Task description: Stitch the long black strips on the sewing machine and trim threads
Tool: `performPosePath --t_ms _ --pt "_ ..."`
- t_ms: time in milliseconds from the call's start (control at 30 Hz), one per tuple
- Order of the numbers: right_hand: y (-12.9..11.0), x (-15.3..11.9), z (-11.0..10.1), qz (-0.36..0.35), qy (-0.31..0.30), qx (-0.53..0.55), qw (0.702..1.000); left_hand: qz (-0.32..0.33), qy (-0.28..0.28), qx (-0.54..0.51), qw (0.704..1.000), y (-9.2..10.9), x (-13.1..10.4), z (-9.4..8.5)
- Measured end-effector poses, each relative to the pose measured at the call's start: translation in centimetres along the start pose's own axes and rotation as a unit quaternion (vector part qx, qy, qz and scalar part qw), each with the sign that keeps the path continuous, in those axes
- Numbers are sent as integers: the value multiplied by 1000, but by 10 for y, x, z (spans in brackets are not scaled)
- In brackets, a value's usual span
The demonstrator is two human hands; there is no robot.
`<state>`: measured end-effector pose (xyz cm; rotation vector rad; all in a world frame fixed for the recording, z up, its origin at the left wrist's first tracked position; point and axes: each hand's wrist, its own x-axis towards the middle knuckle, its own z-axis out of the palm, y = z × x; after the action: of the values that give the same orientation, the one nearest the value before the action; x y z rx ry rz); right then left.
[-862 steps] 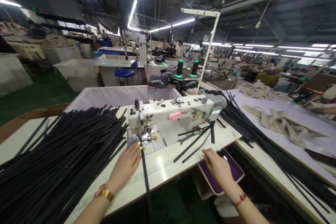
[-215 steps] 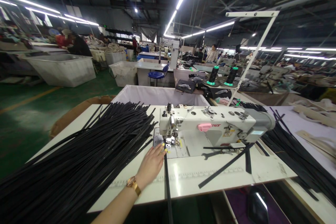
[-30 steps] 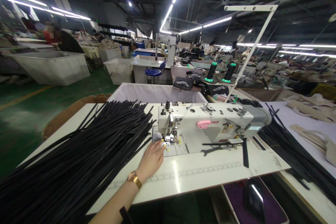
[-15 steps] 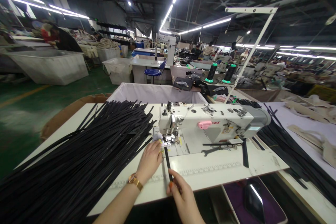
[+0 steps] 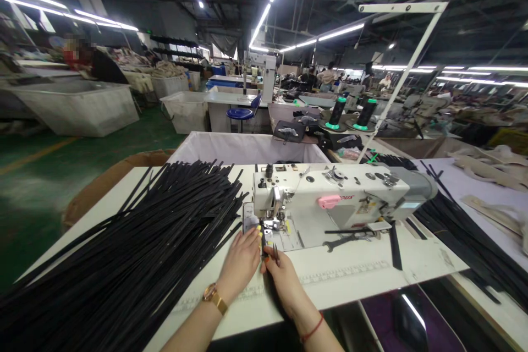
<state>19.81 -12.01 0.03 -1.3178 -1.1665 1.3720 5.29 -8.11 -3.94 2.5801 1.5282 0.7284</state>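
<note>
A narrow black strip (image 5: 263,239) runs toward the needle area of a white sewing machine (image 5: 301,192). My left hand (image 5: 242,256) lies beside the strip, fingertips on its left edge near the presser foot. Just right of it, my right hand (image 5: 281,275) pinches the strip between thumb and fingers; a small pointed metal tool (image 5: 276,253) sticks up from that hand. A big pile of black strips (image 5: 136,247) covers the table's left side.
A wrench (image 5: 346,239) and a black strap piece (image 5: 395,247) lie right of the hands. Two black thread cones (image 5: 337,113) stand behind the machine. A lined bin (image 5: 247,147) sits beyond the table. More black strips (image 5: 457,242) lie at the right.
My right hand has moved up and forward with the strip, whose far end now reaches the presser foot area. My left hand has shifted slightly right. The view has moved a little.
</note>
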Motion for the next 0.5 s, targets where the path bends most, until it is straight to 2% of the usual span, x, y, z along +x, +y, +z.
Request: performPosePath --t_ms 500 --pt "2 -2 -4 15 9 -10 1000 0 -9 -12 1000 0 0 -2"
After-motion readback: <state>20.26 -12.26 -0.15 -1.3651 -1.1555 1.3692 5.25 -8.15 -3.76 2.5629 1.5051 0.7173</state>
